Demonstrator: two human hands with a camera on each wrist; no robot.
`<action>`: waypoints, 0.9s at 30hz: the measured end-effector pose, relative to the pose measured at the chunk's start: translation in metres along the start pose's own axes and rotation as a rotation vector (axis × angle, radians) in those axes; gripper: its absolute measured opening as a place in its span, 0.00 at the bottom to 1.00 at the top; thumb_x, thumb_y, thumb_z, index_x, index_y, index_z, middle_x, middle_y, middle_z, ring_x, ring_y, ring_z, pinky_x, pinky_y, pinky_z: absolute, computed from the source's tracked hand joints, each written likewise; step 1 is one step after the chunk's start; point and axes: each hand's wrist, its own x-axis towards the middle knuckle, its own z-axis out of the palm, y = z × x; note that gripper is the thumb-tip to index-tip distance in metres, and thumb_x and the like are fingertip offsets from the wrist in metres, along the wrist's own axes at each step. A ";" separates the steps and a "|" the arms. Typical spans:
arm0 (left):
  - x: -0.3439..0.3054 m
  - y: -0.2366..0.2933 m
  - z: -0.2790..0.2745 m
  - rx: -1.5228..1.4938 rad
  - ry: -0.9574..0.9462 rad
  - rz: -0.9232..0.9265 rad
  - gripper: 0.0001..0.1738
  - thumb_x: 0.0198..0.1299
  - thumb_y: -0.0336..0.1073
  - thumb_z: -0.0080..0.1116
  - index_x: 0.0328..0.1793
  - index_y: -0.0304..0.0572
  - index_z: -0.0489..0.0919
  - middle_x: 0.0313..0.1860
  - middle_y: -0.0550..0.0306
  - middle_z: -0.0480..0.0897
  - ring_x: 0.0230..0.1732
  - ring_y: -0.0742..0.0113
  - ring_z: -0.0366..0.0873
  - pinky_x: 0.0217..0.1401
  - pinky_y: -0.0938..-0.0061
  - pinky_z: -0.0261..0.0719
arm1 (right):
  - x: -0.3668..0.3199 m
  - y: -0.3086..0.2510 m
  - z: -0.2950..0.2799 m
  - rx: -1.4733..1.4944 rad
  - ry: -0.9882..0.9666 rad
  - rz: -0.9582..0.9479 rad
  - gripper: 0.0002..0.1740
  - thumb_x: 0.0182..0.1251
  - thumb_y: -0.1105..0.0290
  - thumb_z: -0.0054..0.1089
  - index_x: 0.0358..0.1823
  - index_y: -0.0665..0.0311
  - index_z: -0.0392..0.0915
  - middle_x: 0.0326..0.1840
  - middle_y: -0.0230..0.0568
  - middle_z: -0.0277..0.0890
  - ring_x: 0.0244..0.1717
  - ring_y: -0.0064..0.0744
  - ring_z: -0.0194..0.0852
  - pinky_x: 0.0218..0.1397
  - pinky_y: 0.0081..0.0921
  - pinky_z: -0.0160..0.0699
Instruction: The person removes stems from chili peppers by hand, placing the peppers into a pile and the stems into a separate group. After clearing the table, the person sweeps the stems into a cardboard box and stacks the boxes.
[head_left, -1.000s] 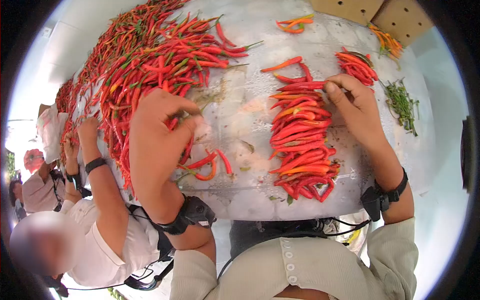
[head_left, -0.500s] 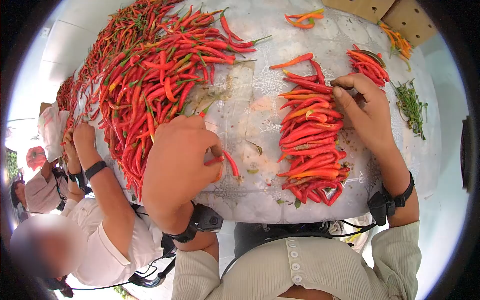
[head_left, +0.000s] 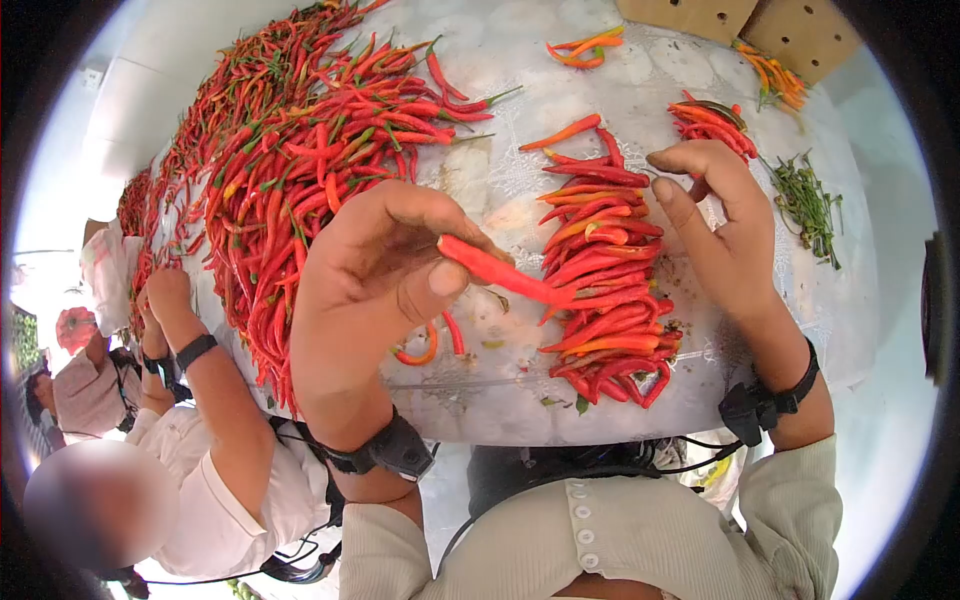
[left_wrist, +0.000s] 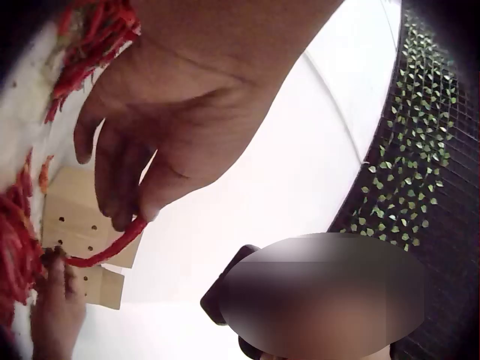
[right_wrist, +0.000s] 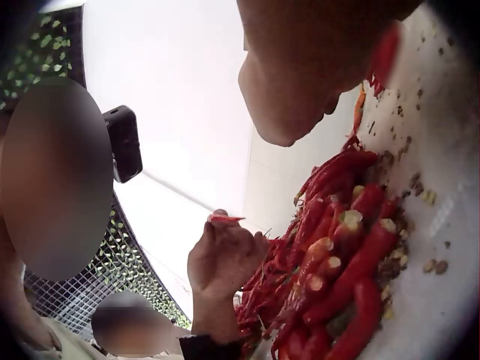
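Observation:
In the head view my left hand (head_left: 365, 290) pinches a red chili (head_left: 505, 275) between thumb and fingers, above the table. The chili's stemless end is at the fingertips and its tip points right, over a neat row of red and orange chilies (head_left: 605, 265). My right hand (head_left: 725, 215) is beside the upper right end of that row, thumb and forefinger apart with a gap between them. In the left wrist view the left hand (left_wrist: 180, 120) pinches the red chili (left_wrist: 112, 247). The right wrist view has the right hand (right_wrist: 300, 82) above the row.
A big heap of stemmed chilies (head_left: 270, 180) covers the table's left side. Toward the right lie a small red pile (head_left: 712, 128), green stems (head_left: 806, 208) and orange chilies (head_left: 775, 78). Cardboard boxes (head_left: 805, 38) stand at the back. Another person (head_left: 215, 450) works at left.
My left hand has gone from the heap's near edge, rising toward the row with a red chili pinched in it. My right hand has stayed by the row's end, thumb and forefinger now parted.

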 end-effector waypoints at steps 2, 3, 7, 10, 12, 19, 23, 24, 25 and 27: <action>0.003 -0.005 0.001 -0.046 -0.020 -0.023 0.21 0.60 0.37 0.70 0.52 0.34 0.75 0.43 0.52 0.83 0.45 0.58 0.85 0.54 0.63 0.82 | -0.001 -0.005 -0.001 0.025 0.002 -0.070 0.11 0.64 0.69 0.64 0.46 0.64 0.82 0.44 0.42 0.81 0.43 0.40 0.78 0.45 0.31 0.75; 0.005 -0.007 0.001 -0.076 -0.051 -0.049 0.20 0.60 0.37 0.70 0.53 0.34 0.75 0.43 0.52 0.83 0.46 0.58 0.85 0.54 0.63 0.82 | -0.003 -0.006 0.000 0.037 0.006 -0.124 0.11 0.63 0.70 0.65 0.45 0.63 0.82 0.43 0.42 0.81 0.43 0.41 0.78 0.46 0.31 0.75; 0.007 -0.019 0.009 -0.090 -0.117 -0.073 0.20 0.60 0.35 0.69 0.54 0.35 0.75 0.44 0.52 0.84 0.48 0.57 0.85 0.53 0.62 0.83 | -0.005 -0.021 -0.006 0.125 -0.082 -0.286 0.13 0.58 0.69 0.71 0.44 0.62 0.83 0.41 0.41 0.82 0.43 0.44 0.78 0.47 0.33 0.76; 0.009 -0.024 0.020 -0.166 -0.108 -0.063 0.14 0.60 0.25 0.67 0.52 0.35 0.78 0.45 0.54 0.84 0.48 0.67 0.83 0.54 0.71 0.81 | -0.008 -0.028 -0.007 0.190 -0.126 -0.321 0.16 0.50 0.65 0.77 0.40 0.61 0.84 0.39 0.39 0.82 0.40 0.41 0.79 0.44 0.34 0.76; 0.009 -0.024 0.023 -0.181 -0.086 -0.092 0.14 0.60 0.26 0.67 0.51 0.35 0.79 0.45 0.54 0.84 0.48 0.67 0.83 0.54 0.71 0.81 | -0.008 -0.028 -0.005 0.242 -0.140 -0.322 0.17 0.46 0.65 0.80 0.38 0.60 0.84 0.37 0.38 0.81 0.39 0.40 0.79 0.41 0.34 0.77; 0.010 -0.029 0.020 -0.141 -0.042 -0.071 0.17 0.61 0.33 0.68 0.53 0.36 0.76 0.44 0.51 0.84 0.46 0.60 0.84 0.49 0.62 0.84 | -0.009 -0.026 -0.003 0.205 -0.134 -0.279 0.13 0.49 0.69 0.77 0.36 0.60 0.83 0.36 0.40 0.81 0.38 0.42 0.79 0.40 0.35 0.76; 0.011 -0.025 0.023 -0.161 -0.029 -0.085 0.13 0.59 0.25 0.68 0.49 0.35 0.80 0.43 0.56 0.84 0.46 0.69 0.82 0.52 0.74 0.79 | -0.009 -0.026 -0.004 0.176 -0.092 -0.210 0.11 0.52 0.71 0.74 0.37 0.60 0.83 0.35 0.40 0.81 0.37 0.42 0.79 0.39 0.35 0.75; 0.011 -0.025 0.022 -0.148 -0.030 -0.074 0.12 0.59 0.25 0.68 0.49 0.35 0.80 0.43 0.57 0.84 0.46 0.70 0.82 0.52 0.75 0.79 | -0.009 -0.026 -0.005 0.167 -0.074 -0.182 0.10 0.53 0.71 0.74 0.37 0.60 0.83 0.35 0.40 0.81 0.37 0.42 0.79 0.39 0.35 0.75; 0.011 -0.024 0.022 -0.135 -0.032 -0.063 0.11 0.59 0.24 0.68 0.48 0.34 0.80 0.43 0.57 0.84 0.46 0.71 0.81 0.51 0.75 0.78 | -0.008 -0.025 -0.007 0.146 -0.060 -0.161 0.09 0.55 0.71 0.73 0.37 0.61 0.83 0.35 0.41 0.81 0.38 0.42 0.79 0.40 0.35 0.76; 0.011 -0.016 0.019 0.125 0.056 -0.015 0.11 0.55 0.25 0.70 0.43 0.35 0.82 0.41 0.58 0.84 0.42 0.70 0.80 0.47 0.74 0.76 | -0.007 -0.021 -0.014 0.104 -0.030 -0.117 0.08 0.57 0.70 0.71 0.38 0.62 0.83 0.36 0.43 0.81 0.38 0.43 0.79 0.42 0.34 0.76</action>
